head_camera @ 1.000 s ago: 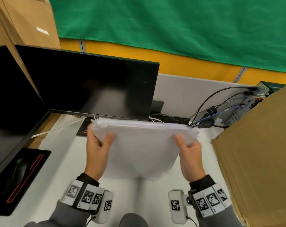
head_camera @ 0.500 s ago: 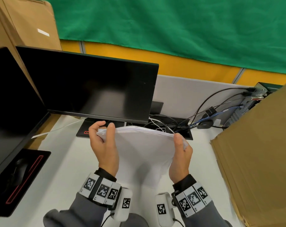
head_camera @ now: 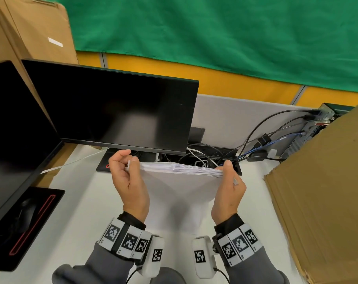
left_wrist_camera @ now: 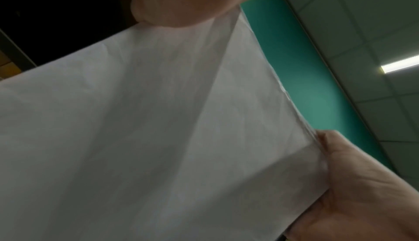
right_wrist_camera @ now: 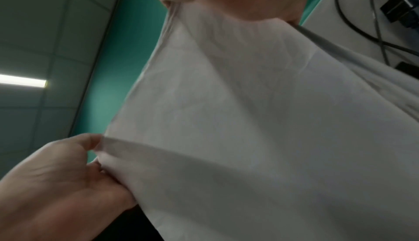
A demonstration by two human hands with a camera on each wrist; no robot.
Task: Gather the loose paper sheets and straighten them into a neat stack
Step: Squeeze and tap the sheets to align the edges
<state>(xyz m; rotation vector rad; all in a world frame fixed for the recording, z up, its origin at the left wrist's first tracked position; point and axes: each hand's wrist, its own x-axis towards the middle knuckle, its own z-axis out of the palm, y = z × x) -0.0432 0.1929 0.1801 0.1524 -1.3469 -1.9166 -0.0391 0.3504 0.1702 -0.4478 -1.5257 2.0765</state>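
The person holds the stack of white paper sheets (head_camera: 180, 181) upright above the white desk (head_camera: 81, 201), in front of the black monitor (head_camera: 112, 111). The left hand (head_camera: 129, 181) pinches its left edge, thumb in front and fingers curled behind; the right hand (head_camera: 228, 193) clasps its right edge. The top edges look fanned and uneven, and the bottom probably touches the desk. A cardboard box (head_camera: 321, 191) stands to the right.

paper stack (head_camera: 180, 181): between left hand (head_camera: 129, 181) and right hand (head_camera: 229, 191), above desk (head_camera: 81, 212)
monitor (head_camera: 112, 111): behind stack
cardboard (head_camera: 321, 191): right
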